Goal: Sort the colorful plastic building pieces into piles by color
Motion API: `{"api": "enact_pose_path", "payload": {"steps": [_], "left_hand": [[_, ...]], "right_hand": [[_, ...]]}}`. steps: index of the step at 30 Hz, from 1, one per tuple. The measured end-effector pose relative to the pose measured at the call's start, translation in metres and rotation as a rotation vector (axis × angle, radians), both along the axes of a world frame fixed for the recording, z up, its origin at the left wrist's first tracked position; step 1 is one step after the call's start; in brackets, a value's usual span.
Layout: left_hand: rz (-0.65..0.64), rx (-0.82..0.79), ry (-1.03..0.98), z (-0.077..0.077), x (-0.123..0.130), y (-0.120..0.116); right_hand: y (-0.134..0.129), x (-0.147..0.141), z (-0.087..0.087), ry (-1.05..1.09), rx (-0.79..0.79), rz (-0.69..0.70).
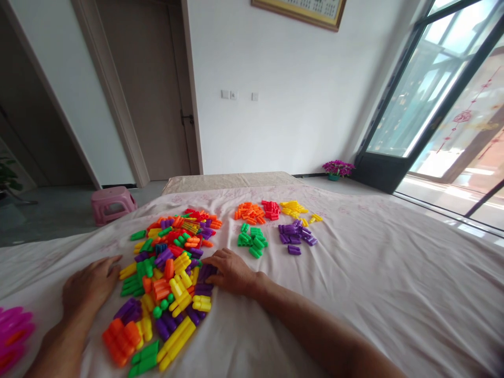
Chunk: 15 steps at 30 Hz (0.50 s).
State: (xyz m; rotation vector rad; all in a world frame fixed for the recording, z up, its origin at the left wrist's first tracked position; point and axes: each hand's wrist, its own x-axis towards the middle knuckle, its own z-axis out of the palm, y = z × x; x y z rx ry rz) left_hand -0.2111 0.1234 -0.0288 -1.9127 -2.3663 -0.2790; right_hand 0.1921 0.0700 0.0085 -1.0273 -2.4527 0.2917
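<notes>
A mixed pile of plastic building blocks (pixel 161 289) in orange, yellow, green, purple and red lies on the cloth between my hands. My left hand (pixel 91 286) rests at the pile's left edge, fingers stretched and apart, holding nothing. At the opposite edge, my right hand (pixel 231 271) has its fingers curled over a purple block (pixel 205 273); the fingertips are partly hidden. Beyond it lie groups sorted by colour: green blocks (pixel 252 240), purple blocks (pixel 294 234), orange blocks (pixel 250 212), red blocks (pixel 271 210) and yellow blocks (pixel 293 209).
A pale patterned cloth (pixel 374 273) with creases covers the broad surface. Part of a bright pink object (pixel 14 336) shows at the lower left. On the floor stand a pink stool (pixel 113 203) and a pot of purple flowers (pixel 337 169).
</notes>
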Motion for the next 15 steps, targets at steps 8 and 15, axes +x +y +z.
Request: {"api": "enact_pose_path", "payload": {"steps": [8, 15], "left_hand": [[0.0, -0.006, 0.003, -0.006, -0.006, 0.003], [-0.007, 0.005, 0.013, -0.01, -0.009, 0.006]], "right_hand": [[-0.001, 0.006, 0.004, 0.265, -0.149, -0.115], [0.029, 0.056, 0.023, 0.407, -0.062, -0.422]]}}
